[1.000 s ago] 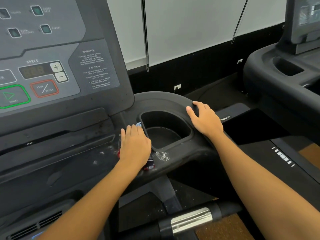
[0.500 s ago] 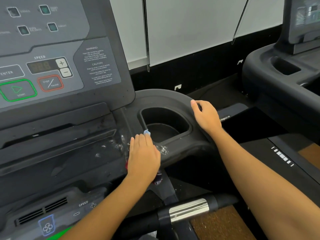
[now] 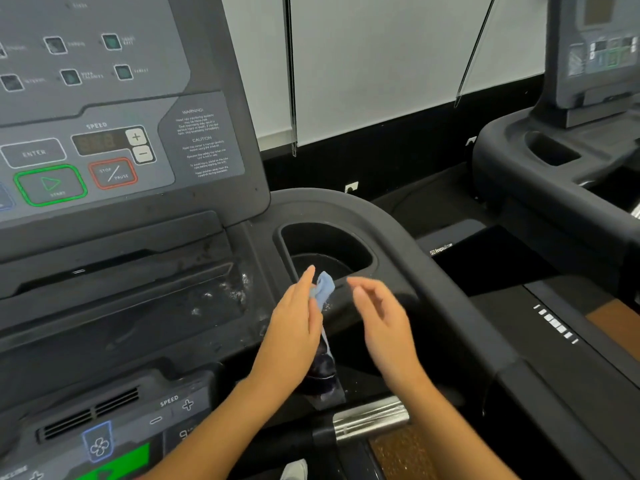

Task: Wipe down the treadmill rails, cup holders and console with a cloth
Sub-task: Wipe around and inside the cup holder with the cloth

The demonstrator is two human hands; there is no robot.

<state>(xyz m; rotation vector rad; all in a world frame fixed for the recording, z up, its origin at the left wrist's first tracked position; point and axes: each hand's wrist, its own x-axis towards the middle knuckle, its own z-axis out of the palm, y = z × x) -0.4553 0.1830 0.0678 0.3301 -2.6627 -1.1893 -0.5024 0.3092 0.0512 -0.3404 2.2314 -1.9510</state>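
My left hand holds a cloth, light blue at the top with a dark part hanging down below the palm. It is raised just in front of the black cup holder on the treadmill's right side. My right hand hovers beside it, fingers apart, holding nothing and blurred by motion. The grey console with its speed and start buttons fills the upper left. The black right rail curves around the cup holder. White specks lie on the ledge left of my left hand.
A second treadmill stands to the right, with its own console and cup holder. A metal-banded handlebar crosses below my hands. A lower control panel with fan and speed buttons sits at the bottom left. A white wall lies behind.
My left hand lifted off the ledge with the cloth, which now hangs from it. My right hand left the cup holder's rim and came in beside the left hand.
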